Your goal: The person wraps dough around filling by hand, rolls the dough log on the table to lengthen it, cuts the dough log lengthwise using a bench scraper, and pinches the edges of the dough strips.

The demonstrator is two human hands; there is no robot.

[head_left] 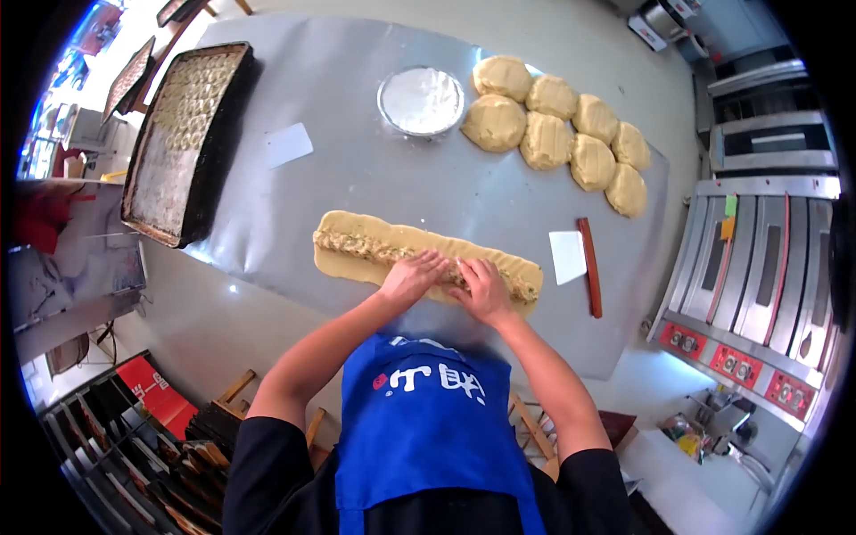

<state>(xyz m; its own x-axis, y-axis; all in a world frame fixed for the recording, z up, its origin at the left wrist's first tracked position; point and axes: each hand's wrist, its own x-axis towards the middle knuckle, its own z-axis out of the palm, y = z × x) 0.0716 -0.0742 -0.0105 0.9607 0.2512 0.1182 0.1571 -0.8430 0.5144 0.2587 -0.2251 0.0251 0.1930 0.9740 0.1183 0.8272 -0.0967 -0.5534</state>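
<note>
A long flat strip of dough [348, 266] lies across the metal table in front of me, with a ridge of crumbly, green-flecked filling [357, 246] running along its length. My left hand [415, 275] rests flat on the filling near the middle, fingers stretched out together. Just to its right, my right hand [482, 287] touches the filling with fingers extended and thumb apart. Both palms hide part of the strip. Neither hand grips anything that I can see.
Several dough balls [547, 141] sit at the back right beside a bowl of white powder [421, 101]. At left are a large baking tray [153, 207] with small pieces and a white scraper [290, 145]. Another white scraper [567, 257] and a brown stick [589, 267] lie right.
</note>
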